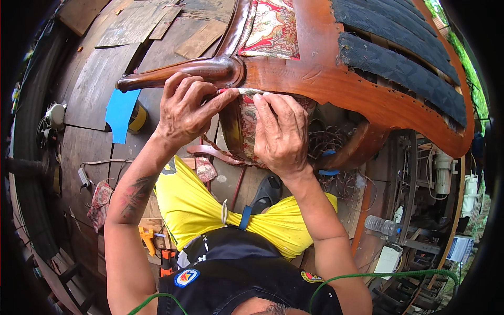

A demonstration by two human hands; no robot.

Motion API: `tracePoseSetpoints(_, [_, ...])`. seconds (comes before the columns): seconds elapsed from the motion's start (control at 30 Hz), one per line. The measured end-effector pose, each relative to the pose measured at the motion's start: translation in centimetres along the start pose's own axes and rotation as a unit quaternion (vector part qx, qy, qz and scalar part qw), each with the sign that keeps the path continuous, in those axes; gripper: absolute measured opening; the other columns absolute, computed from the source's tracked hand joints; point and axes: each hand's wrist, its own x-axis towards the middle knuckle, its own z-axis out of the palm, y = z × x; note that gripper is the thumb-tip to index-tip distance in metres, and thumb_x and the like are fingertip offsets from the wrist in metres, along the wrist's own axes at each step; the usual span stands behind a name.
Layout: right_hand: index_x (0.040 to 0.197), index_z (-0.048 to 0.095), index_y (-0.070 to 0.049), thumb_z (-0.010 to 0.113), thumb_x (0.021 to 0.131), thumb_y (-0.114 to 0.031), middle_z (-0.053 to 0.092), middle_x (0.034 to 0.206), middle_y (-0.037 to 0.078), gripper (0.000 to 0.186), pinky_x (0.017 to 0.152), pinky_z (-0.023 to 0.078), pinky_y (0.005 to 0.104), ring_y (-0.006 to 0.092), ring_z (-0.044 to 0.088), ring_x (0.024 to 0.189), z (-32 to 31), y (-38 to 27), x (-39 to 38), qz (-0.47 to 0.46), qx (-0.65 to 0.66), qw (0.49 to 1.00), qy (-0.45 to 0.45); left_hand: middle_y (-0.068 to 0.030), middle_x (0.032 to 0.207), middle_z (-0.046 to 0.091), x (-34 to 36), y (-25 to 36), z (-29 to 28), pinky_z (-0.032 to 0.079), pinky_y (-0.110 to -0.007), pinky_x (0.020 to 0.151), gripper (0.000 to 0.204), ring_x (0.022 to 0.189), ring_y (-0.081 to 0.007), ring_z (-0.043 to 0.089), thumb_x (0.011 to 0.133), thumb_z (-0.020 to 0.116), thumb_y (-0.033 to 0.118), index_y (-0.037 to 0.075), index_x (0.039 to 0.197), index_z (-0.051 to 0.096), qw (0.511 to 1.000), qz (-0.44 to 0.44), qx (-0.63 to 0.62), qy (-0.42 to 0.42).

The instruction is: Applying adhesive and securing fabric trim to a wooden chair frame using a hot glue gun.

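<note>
Trim strip (249, 91), pale and red-ended, lies along the lower edge of the rail of a wooden chair frame (294, 71), over the lower fabric panel (248, 123).

Head view, hands: the left hand (188, 107) has its thumb on the strip's left portion, the other fingers curled near the scrolled armrest (173, 74); whether they bear on the wood cannot be determined. The right hand (282, 126) is narrow, with fingertips together at the strip's right portion. A firm pinch by either hand cannot be confirmed.

Head view, workmanship: the step in hand is judged to be the seating of the strip against the rail. Sound practice calls for holding one end steady, smoothing toward the other under light, even tension, and pressing at short intervals. Overstretching could pucker the cloth; a loose grip could let the line wander. Fingertips should stay square to the edge so that the strip does not roll.

Head view, count: one strip; two hands; one chair frame; two fabric panels on it, including the upper fabric panel (270, 26); at least three dark straps (396, 59); one blue sheet (122, 113); one can (138, 117); one yellow-orange tool (147, 240); one clear bottle (381, 226); at least two loose fabric pieces (100, 206); one sandal (268, 192) visible.
</note>
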Motion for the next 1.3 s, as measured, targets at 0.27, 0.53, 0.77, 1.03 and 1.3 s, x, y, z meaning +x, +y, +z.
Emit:
tracePoseSetpoints(0.27, [0.126,0.077,-0.006,0.080,0.080,0.004,0.069,0.123,0.008,0.047,0.098,0.050,0.0446,0.0308,0.065,0.112,-0.3,-0.3,1.8,-0.056,-0.038,0.997,-0.043,0.0030,0.102,0.064,0.0,0.1,0.0,0.045,-0.044,0.106,0.057,0.102,-0.0199,0.065,0.078,0.078,0.010,0.031,0.132,0.079,1.000,-0.017,-0.018,0.009])
tracePoseSetpoints(0.53, [0.102,0.076,-0.007,0.078,0.086,-0.003,0.069,0.100,0.008,0.017,0.092,0.049,0.0424,0.0284,0.065,0.101,-2.5,2.2,7.7,-0.043,0.028,0.996,-0.068,0.0031,0.108,0.066,-0.7,-0.5,0.4,0.045,-0.046,0.108,0.063,0.105,-0.0216,0.065,0.078,0.079,0.013,0.037,0.136,0.075,1.000,-0.017,-0.018,0.014])
tracePoseSetpoints(0.77, [0.099,0.073,-0.004,0.075,0.091,-0.010,0.069,0.098,0.012,0.010,0.096,0.051,0.0436,0.0319,0.065,0.103,-1.6,3.1,10.4,-0.138,0.053,0.963,-0.227,0.0036,0.109,0.068,-0.8,-0.1,0.8,0.045,-0.047,0.109,0.062,0.105,-0.0201,0.067,0.081,0.076,0.011,0.037,0.137,0.074,0.998,-0.025,-0.031,0.039])
tracePoseSetpoints(1.03, [0.101,0.073,-0.003,0.075,0.091,-0.011,0.068,0.096,0.013,0.013,0.095,0.053,0.0443,0.0331,0.066,0.101,-1.2,3.2,11.1,-0.181,0.046,0.946,-0.267,0.0026,0.110,0.069,-0.7,0.3,0.9,0.046,-0.048,0.111,0.055,0.107,-0.0209,0.068,0.081,0.076,0.012,0.035,0.132,0.077,0.998,-0.037,-0.034,0.042])
tracePoseSetpoints(1.3, [0.101,0.072,-0.006,0.074,0.090,-0.008,0.066,0.099,0.011,0.012,0.094,0.054,0.0424,0.0308,0.066,0.100,-1.1,4.6,11.4,-0.255,0.093,0.921,-0.279,0.0035,0.112,0.071,-0.3,-0.2,0.7,0.046,-0.048,0.112,0.047,0.110,-0.0211,0.068,0.080,0.078,0.014,0.029,0.124,0.078,0.997,-0.030,-0.048,0.058])
